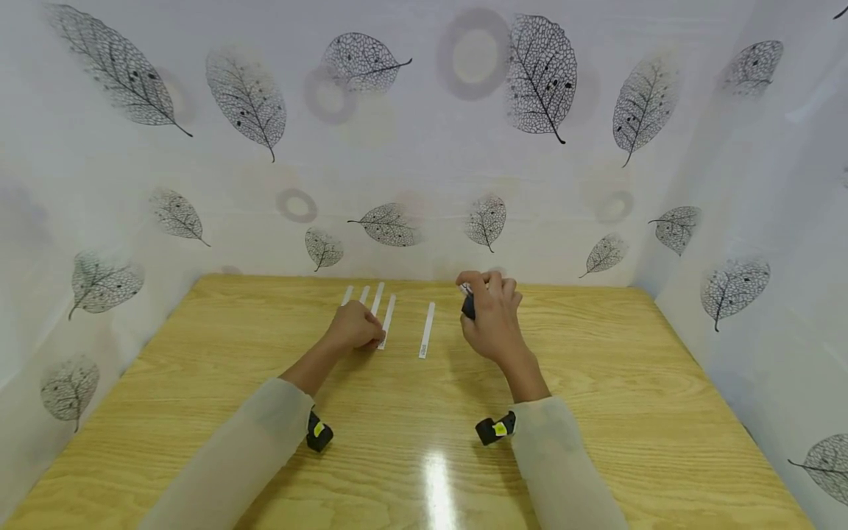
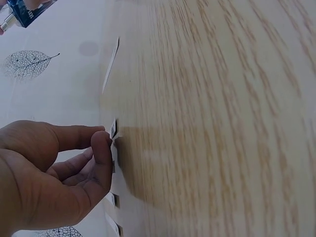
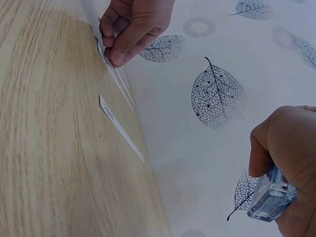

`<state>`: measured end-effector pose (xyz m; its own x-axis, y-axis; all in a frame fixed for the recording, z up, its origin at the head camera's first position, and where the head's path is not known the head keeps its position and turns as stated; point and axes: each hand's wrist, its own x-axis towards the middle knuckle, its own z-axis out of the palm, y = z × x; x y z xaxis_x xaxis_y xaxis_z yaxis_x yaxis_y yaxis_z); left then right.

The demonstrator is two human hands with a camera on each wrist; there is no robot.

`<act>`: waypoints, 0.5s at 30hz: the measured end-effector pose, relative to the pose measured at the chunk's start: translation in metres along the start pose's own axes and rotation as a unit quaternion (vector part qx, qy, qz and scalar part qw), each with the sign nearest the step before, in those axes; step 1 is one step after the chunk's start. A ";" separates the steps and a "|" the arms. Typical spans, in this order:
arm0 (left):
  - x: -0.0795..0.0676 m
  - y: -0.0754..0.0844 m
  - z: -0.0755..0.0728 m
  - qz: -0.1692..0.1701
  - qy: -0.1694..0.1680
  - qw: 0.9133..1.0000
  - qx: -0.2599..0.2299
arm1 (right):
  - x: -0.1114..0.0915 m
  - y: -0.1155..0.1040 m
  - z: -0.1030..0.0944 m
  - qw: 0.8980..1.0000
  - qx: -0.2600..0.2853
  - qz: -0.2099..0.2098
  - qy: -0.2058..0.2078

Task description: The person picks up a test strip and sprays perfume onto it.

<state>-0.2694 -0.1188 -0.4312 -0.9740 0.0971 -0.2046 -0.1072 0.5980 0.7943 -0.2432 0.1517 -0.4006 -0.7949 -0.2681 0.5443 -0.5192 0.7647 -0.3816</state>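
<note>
Several narrow white paper test strips lie side by side near the table's far edge. My left hand (image 1: 354, 325) is over the left group, with thumb and forefinger pinching at the near end of one paper strip (image 1: 389, 316); its label shows by the fingertips in the left wrist view. To the right lies a separate paper strip (image 1: 427, 330), with small writing at its near end (image 3: 109, 112). My right hand (image 1: 495, 316) grips a clear glass perfume bottle (image 3: 270, 198) with a dark label, raised above the table. A forefinger curls over the bottle's top in the head view.
The wood-grain table (image 1: 629, 383) meets a pale curtain (image 1: 424, 154) with leaf prints, which runs behind and along both sides. Black wrist cameras (image 1: 319, 434) sit at both sleeve cuffs. Light glares on the table's near middle.
</note>
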 end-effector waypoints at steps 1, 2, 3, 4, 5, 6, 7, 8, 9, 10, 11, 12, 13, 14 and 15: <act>0.000 0.001 0.000 -0.001 -0.001 1.000 -0.002 | 0.000 0.000 0.000 1.000 0.000 0.001 -0.002; -0.001 0.002 0.000 -0.002 -0.001 1.000 -0.002 | 0.000 -0.001 -0.001 1.000 0.000 0.002 -0.004; -0.002 0.003 0.000 -0.002 -0.003 1.000 -0.006 | 0.000 -0.001 -0.001 1.000 0.000 0.004 -0.007; -0.002 0.004 0.001 -0.003 -0.005 1.000 -0.009 | 0.001 -0.002 -0.002 1.000 -0.001 0.005 -0.009; -0.003 0.005 0.001 -0.004 -0.006 1.000 -0.013 | 0.001 -0.002 -0.002 1.000 -0.001 0.006 -0.010; -0.003 0.007 0.002 -0.005 -0.008 1.000 -0.018 | 0.000 -0.002 -0.002 1.000 -0.001 0.007 -0.011; -0.004 0.008 0.002 -0.003 -0.009 1.000 -0.019 | 0.000 -0.001 -0.002 1.000 -0.002 0.008 -0.011; -0.005 0.009 0.003 0.002 -0.011 1.000 -0.014 | 0.000 -0.001 -0.002 1.000 -0.002 0.009 -0.011; -0.005 0.011 0.004 0.006 -0.011 1.000 -0.007 | 0.000 -0.001 -0.002 1.000 -0.002 0.009 -0.011; -0.005 0.012 0.005 0.013 -0.012 1.000 0.003 | 0.000 -0.001 -0.001 1.000 -0.002 0.009 -0.011; -0.005 0.013 0.007 0.020 -0.012 1.000 0.012 | 0.000 -0.001 -0.001 1.000 -0.002 0.010 -0.011; -0.005 0.014 0.009 0.026 -0.011 0.999 0.021 | 0.000 -0.001 -0.001 1.000 -0.002 0.009 -0.011; -0.005 0.015 0.011 0.032 -0.011 0.999 0.030 | 0.000 -0.001 -0.001 1.000 -0.002 0.009 -0.011; -0.005 0.016 0.012 0.034 -0.013 0.999 0.032 | 0.001 -0.001 -0.001 1.000 -0.002 0.009 -0.011; -0.004 0.017 0.015 0.033 -0.014 0.999 0.029 | 0.001 -0.001 -0.002 1.000 -0.002 0.009 -0.011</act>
<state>-0.2641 -0.0973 -0.4253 -0.9723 0.1604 -0.1699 -0.0305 0.6339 0.7728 -0.2425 0.1515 -0.3987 -0.8108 -0.2679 0.5204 -0.5040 0.7716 -0.3881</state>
